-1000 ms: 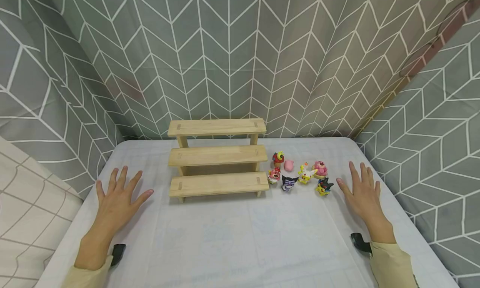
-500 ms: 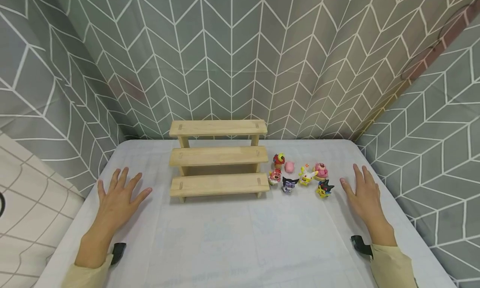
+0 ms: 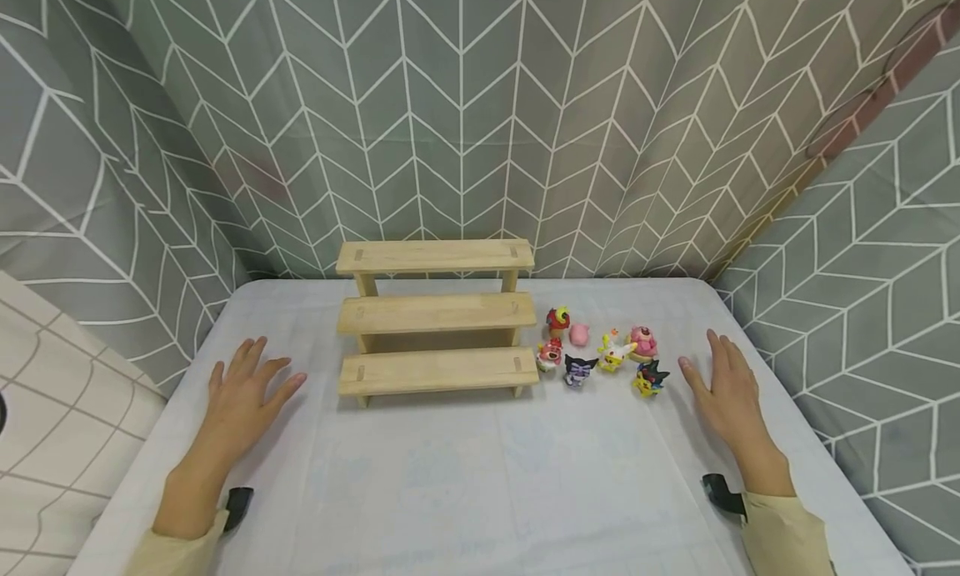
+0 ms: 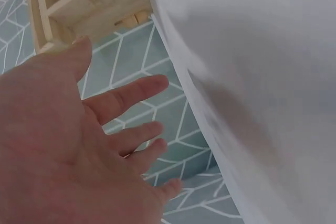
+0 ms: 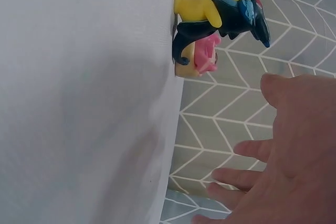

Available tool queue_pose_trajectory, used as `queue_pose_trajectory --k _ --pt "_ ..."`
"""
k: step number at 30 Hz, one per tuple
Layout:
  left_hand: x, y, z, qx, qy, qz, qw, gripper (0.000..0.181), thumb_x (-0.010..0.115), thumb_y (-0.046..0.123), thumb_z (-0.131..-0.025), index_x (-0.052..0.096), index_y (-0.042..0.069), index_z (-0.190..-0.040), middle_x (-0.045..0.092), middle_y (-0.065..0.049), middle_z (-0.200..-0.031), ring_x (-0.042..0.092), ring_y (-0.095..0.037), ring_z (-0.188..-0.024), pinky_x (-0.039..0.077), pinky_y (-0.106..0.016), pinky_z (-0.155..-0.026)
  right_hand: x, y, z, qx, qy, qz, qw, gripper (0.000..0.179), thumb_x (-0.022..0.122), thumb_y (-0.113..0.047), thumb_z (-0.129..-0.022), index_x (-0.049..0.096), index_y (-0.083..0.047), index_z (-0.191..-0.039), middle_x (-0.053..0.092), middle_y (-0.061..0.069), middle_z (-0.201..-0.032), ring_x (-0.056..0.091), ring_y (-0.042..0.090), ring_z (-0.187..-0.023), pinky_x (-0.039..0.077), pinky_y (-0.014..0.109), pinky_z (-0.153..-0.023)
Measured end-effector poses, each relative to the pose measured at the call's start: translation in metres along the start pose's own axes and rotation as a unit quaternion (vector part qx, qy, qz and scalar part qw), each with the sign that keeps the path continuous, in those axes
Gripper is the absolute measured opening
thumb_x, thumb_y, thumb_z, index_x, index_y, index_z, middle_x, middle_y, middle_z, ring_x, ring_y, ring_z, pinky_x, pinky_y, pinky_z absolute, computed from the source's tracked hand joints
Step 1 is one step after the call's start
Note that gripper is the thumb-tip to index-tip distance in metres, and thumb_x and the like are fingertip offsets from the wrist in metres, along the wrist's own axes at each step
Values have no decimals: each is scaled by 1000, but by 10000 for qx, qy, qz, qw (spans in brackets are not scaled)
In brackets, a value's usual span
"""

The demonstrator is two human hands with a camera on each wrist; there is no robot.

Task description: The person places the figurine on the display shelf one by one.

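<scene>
My left hand (image 3: 238,409) is at the left side of the table, fingers spread and holding nothing. To its right stands a three-step wooden display shelf (image 3: 437,311), its steps bare. On the right side my right hand (image 3: 726,397) holds nothing, its fingers extended. Nearest to it is a yellow figurine with a black hood (image 3: 648,378). Beside that one are a pink figurine (image 3: 642,342), a white-and-yellow figurine (image 3: 614,352) and a purple-and-black figurine (image 3: 577,370). Close to the shelf are a red-and-white figurine (image 3: 550,354), a small pink figurine (image 3: 579,334) and a red-and-yellow figurine (image 3: 557,320).
A white cloth covers the table (image 3: 450,484). Grey curtains (image 3: 480,117) with white zigzag lines hang behind it and along both sides. A white tiled-pattern sheet (image 3: 60,418) lies beyond the left edge. Black wrist-camera parts (image 3: 722,494) show by both sleeves.
The fingers of my left hand have drawn a little closer and bent slightly. My right hand has shifted very little; the shelf and figurines stay in place.
</scene>
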State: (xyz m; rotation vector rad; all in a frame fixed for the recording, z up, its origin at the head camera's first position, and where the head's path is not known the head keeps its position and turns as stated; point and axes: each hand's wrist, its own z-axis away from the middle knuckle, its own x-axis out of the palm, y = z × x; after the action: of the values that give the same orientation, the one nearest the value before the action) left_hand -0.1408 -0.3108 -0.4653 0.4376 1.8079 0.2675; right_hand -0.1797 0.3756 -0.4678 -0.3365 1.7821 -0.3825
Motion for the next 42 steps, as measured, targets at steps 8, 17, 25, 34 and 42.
queue_pose_trajectory --k 8,17,25,34,42 --pt "12 25 -9 191 -215 409 9987 40 61 36 -107 70 -1 -118 40 -39 -155 29 -58 -148 19 -78 -114 -3 -7 1 -106 11 -183 9998 76 47 -44 -112 22 7 -161 23 43 -160 21 61 -150 19 76 -117" --pt "23 48 -19 394 -490 678 9957 36 63 34 -107 73 0 -100 57 -34 -141 42 -53 -142 33 -72 -112 -2 -13 0 -121 52 -281 9995 74 46 -44 -112 23 7 -161 25 41 -160 24 61 -148 21 76 -116" --pt "32 51 -26 63 -690 1360 9883 35 63 33 -107 76 2 -96 67 -27 -125 59 -47 -123 45 -63 -103 0 -13 1 -93 41 -320 9994 75 46 -45 -112 22 6 -162 26 40 -160 25 61 -147 22 76 -115" --pt "42 40 -16 -621 -885 2424 9641 36 64 38 -107 62 7 -88 47 1 -76 44 -9 -71 37 -27 -62 -1 -19 4 204 114 -492 9985 74 48 -44 -112 21 1 -164 38 40 -154 36 60 -142 30 76 -111" --pt "48 34 -17 -863 -989 2984 9454 38 62 39 -108 66 4 -94 52 -3 -82 45 -8 -74 38 -28 -61 0 -23 3 -180 509 -653 9964 59 51 -37 -112 42 5 -153 56 34 -140 52 52 -131 39 69 -107"
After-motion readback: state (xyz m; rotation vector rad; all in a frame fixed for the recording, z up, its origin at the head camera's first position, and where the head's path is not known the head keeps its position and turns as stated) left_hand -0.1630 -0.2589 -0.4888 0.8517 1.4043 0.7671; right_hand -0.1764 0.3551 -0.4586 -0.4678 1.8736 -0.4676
